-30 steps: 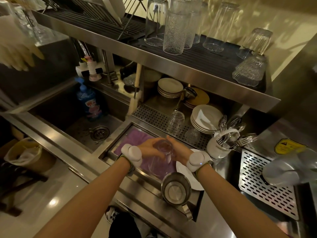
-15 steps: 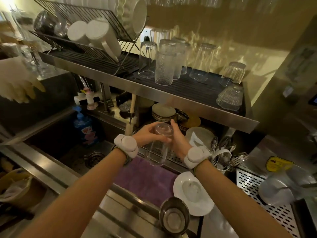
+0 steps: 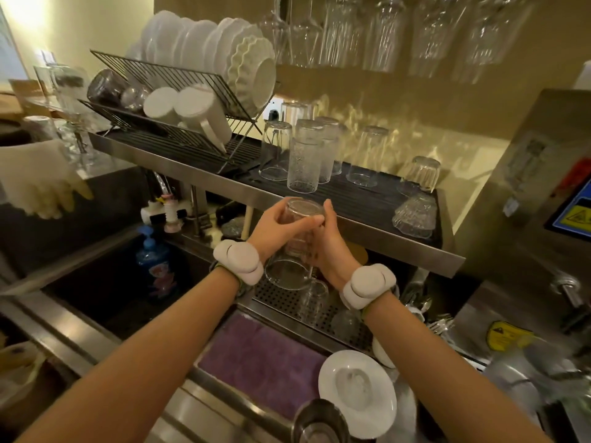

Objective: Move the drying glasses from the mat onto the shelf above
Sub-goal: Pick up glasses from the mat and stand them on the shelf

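Observation:
A clear glass (image 3: 295, 247) hangs upside down in the air, its base level with the front edge of the steel shelf (image 3: 367, 233). My left hand (image 3: 275, 227) grips its left side and my right hand (image 3: 327, 247) its right side. The purple mat (image 3: 259, 356) lies below, bare where I can see it. Two more glasses (image 3: 315, 300) stand upside down on the perforated tray behind the mat. Several upturned glasses (image 3: 303, 158) stand on the shelf's black ribbed liner.
A wire dish rack (image 3: 179, 100) with white plates and mugs fills the shelf's left half. Stemmed glasses (image 3: 351, 30) hang overhead. A white plate (image 3: 358, 391) and a metal jug (image 3: 319, 423) sit right of the mat. The sink (image 3: 128, 282) lies left, a steel machine (image 3: 543, 193) right.
Both hands lifted the glass from just above the mat up to the shelf's front edge. The view tilted upward, bringing the dish rack and hanging glasses into sight.

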